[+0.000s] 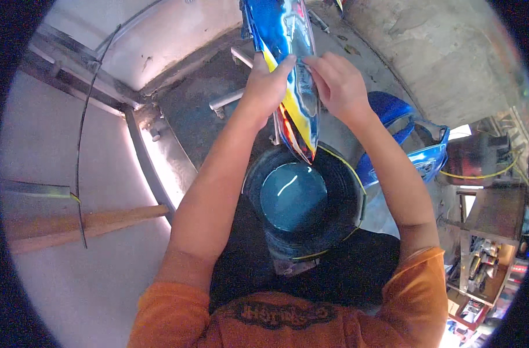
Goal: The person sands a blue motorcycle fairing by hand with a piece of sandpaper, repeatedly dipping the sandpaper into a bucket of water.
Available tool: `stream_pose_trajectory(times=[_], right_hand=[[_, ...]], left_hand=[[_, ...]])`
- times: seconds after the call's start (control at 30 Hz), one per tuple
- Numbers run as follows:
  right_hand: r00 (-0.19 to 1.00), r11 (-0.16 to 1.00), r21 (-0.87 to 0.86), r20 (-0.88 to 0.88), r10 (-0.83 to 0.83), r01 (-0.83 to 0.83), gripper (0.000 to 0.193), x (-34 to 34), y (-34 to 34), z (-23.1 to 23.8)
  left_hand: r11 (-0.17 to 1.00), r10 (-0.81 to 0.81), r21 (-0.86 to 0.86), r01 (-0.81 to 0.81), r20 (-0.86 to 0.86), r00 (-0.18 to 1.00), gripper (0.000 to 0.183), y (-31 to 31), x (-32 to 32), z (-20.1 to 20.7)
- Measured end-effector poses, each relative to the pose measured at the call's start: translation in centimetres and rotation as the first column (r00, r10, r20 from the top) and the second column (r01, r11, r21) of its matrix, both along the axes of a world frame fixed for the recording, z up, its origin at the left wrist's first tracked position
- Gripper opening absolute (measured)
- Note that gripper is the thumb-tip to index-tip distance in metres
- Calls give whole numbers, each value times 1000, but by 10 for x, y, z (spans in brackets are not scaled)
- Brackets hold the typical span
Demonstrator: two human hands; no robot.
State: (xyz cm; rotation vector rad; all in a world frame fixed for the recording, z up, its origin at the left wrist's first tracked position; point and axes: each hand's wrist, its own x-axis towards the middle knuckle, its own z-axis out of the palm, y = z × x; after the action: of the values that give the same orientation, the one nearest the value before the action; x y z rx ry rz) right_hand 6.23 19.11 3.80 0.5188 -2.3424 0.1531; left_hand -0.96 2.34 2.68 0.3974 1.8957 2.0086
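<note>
A glossy blue plastic body panel (279, 26), with yellow, white and red-orange graphics, slants down to a pointed tip above a black bucket (348, 203) of water. My left hand (266, 87) is closed on the panel's left edge, its thumb pressed on the painted face. At the right edge of the face, my right hand (341, 86) has its thumb and forefinger pinched together against the surface. Whatever is between those fingertips is too small to make out. The panel's upper end runs out of view.
Another blue body panel (430, 159) lies on the floor right of the bucket. Metal stand legs (225, 102) stick out behind my left forearm. A wooden beam (119, 223) and a hanging black cable (82, 151) are at left; shelves with tools (482, 261) stand at right.
</note>
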Motion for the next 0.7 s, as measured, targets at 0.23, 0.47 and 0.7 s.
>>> stream_pose_trajectory(times=[0.23,0.47,0.7], right_hand=[[966,983,56,201,162,-177,37,58,4,-39],[999,999,-38,29,21,-20,34,9,4,-16],[985,996,32,154,75,-81,39,38,4,-30]], left_hand=[[994,59,-88,-67,-87,994,61,1,2,2],[979,37,-192,-65,-147,988,67,0,3,5],[975,8,-220,-36,-128,992,65,-3,3,9]])
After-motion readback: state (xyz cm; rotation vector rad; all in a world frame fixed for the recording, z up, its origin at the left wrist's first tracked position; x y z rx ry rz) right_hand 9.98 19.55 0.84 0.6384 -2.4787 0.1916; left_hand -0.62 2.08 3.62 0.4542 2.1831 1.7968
